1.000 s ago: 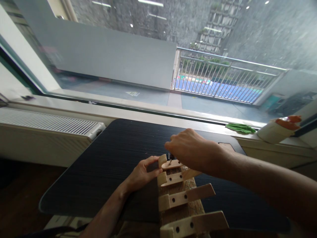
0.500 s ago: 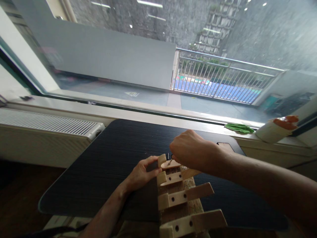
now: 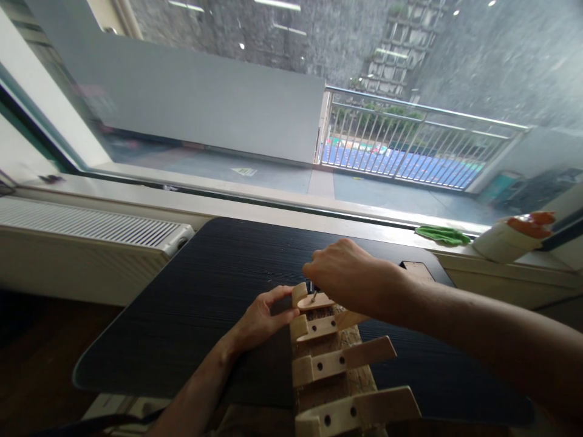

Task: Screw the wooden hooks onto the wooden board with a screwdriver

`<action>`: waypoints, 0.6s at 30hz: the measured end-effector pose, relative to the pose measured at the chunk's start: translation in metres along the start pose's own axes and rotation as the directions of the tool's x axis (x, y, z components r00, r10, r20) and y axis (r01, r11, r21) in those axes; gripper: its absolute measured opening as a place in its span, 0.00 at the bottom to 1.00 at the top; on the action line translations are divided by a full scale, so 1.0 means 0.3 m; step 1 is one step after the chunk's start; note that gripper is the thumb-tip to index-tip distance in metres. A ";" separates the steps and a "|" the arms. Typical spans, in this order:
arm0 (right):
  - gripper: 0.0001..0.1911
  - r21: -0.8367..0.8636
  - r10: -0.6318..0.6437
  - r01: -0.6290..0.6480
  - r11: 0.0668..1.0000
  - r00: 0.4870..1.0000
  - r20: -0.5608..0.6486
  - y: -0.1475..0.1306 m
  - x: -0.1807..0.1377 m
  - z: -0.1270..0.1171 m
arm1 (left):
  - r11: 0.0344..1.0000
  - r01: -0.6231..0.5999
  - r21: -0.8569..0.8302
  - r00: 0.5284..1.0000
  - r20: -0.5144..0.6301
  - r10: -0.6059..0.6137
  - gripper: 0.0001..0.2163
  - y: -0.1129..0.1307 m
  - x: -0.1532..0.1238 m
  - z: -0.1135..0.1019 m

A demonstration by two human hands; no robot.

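A wooden board point(image 3: 339, 382) with several pale wooden pegs screwed across it lies on the black table point(image 3: 209, 285), reaching toward me. My left hand point(image 3: 264, 315) pinches the left end of the farthest peg point(image 3: 314, 300) and steadies it. My right hand point(image 3: 348, 273) is closed over a small dark tool, mostly hidden in the fist, whose tip meets a screw point(image 3: 313, 297) standing in that peg. The nearer pegs point(image 3: 339, 359) show empty screw holes.
A white radiator point(image 3: 91, 227) sits left of the table under a wide window. On the sill at right lie a green cloth point(image 3: 441, 235) and a white roll with an orange object point(image 3: 512, 237). A small wooden piece point(image 3: 416, 270) rests at the table's far right.
My right hand has rocked slightly right and back left over the screw. The left hand and the board have stayed in place.
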State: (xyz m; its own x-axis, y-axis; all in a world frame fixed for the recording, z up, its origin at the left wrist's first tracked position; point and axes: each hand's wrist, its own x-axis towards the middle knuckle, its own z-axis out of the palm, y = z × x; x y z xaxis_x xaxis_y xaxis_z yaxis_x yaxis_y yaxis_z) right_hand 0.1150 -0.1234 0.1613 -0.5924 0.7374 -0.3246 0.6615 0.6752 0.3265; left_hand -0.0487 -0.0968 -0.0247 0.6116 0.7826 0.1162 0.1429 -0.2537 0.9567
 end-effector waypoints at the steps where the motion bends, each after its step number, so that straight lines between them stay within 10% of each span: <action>1: 0.07 0.001 -0.001 0.001 1.000 1.000 -0.001 0.002 0.002 0.005 | 1.000 -0.002 0.000 1.000 -0.001 0.002 0.16 -0.001 0.000 0.000; 18: 0.08 0.018 0.010 -0.011 1.000 1.000 0.018 -0.008 -0.009 0.003 | 1.000 0.001 0.001 1.000 -0.008 -0.001 0.16 -0.009 -0.002 0.003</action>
State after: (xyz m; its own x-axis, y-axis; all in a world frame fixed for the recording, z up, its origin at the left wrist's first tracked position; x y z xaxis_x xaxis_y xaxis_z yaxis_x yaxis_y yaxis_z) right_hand 0.1154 -0.1269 0.1607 -0.5773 0.7438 -0.3370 0.6757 0.6668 0.3143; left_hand -0.0489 -0.0971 -0.0275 0.6055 0.7871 0.1174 0.1441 -0.2535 0.9565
